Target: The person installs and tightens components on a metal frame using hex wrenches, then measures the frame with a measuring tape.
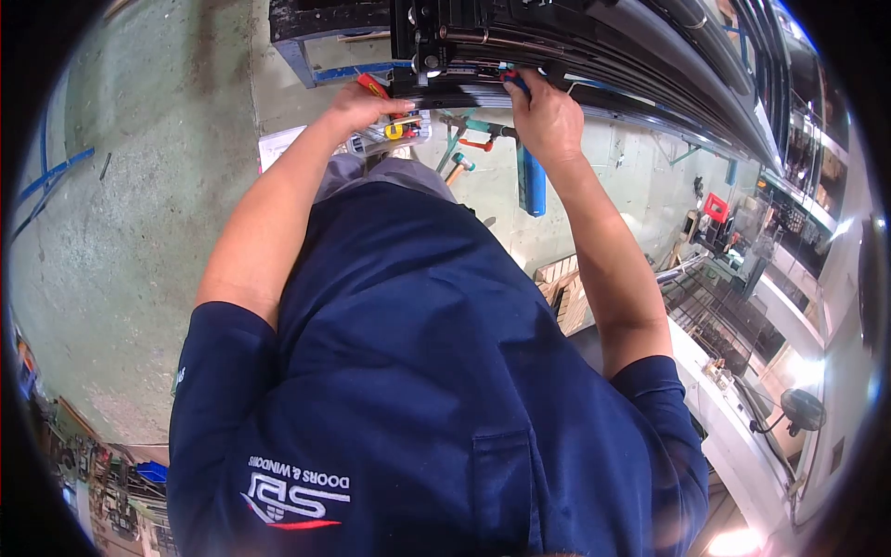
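Observation:
My left hand (358, 108) is closed at the left end of a long black metal frame (575, 93), its thumb pointing right along the near edge. A red tool with yellow marking (373, 85) sticks up from its fingers; its working end is hidden. My right hand (552, 119) is wrapped round a blue-and-red tool handle (516, 82) against the frame's near side. The tip of that tool cannot be made out. Below the left hand, a plastic case (371, 142) holds small items, among them a yellow tape measure (394, 131).
Under the frame are a green-headed mallet (460, 163), an orange-handled clamp (477, 145) and a blue cylinder (532, 186). Dark profiles (687, 65) are stacked at upper right. Wooden blocks (561, 278) lie below my right forearm. A fan (802, 408) stands far right.

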### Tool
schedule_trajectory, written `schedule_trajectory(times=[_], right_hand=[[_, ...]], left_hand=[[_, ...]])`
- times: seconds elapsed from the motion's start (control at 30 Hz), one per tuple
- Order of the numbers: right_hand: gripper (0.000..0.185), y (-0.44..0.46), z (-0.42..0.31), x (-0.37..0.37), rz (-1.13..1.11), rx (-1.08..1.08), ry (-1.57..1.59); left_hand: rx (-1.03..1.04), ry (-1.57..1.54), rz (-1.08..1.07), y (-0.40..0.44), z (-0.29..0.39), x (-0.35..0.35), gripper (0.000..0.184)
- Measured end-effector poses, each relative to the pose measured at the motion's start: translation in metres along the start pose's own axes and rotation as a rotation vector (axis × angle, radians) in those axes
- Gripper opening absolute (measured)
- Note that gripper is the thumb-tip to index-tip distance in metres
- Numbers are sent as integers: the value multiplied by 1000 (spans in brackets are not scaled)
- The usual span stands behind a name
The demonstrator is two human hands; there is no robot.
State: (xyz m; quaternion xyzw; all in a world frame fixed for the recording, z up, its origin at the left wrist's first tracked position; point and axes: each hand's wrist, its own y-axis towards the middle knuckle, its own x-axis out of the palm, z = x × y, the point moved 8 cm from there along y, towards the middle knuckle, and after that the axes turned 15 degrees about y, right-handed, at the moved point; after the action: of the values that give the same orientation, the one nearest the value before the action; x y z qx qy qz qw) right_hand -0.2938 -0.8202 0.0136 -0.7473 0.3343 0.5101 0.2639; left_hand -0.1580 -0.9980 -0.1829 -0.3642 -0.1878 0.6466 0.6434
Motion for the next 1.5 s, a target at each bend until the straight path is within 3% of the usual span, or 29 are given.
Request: schedule_trajectory(times=[0.23,0.67,0.83,0.87,0.93,0.97,1.0,1.03,1.07,1.1,1.2,1.33,1.4,1.5], right_hand=[[28,3,10,6,-3,90,-26],[28,5,9,14,-30,58,-33],[28,-6,14,4,39,158,64],[28,-11,14,3,42,159,65],[24,-29,20,-6,155,249,280],[20,-39,25,-4,85,379,348],[20,-51,29,1,93,378,352],[20,-69,44,22,89,454,667],[21,-82,50,37,81,521,984],[20,-92,43,44,72,607,1109],[19,-117,20,78,3,806,1402],[21,-111,-28,97,-75,931,1599],[21,-102,-42,112,-154,907,1628],[18,-89,-61,126,-218,806,1627]], left_hand=[[31,16,65,2,-1,-1,52],[-20,44,38,4,-8,1,65],[-53,103,53,-8,-7,0,70],[-53,2,94,-10,-14,1,67],[-46,-93,136,-23,-20,-6,65],[-68,-209,58,-33,-24,-5,57],[-91,-323,-22,-45,-27,-3,52],[-86,-316,-18,-52,-36,-6,52],[14,-542,-124,-57,-37,0,49],[116,-766,-234,-65,-31,4,47],[132,-901,-232,-87,-13,-1,45],[259,-999,-292,-98,12,-4,50],[298,-1017,-349,-97,16,-3,51],[274,-1167,-258,-103,27,-9,53]])
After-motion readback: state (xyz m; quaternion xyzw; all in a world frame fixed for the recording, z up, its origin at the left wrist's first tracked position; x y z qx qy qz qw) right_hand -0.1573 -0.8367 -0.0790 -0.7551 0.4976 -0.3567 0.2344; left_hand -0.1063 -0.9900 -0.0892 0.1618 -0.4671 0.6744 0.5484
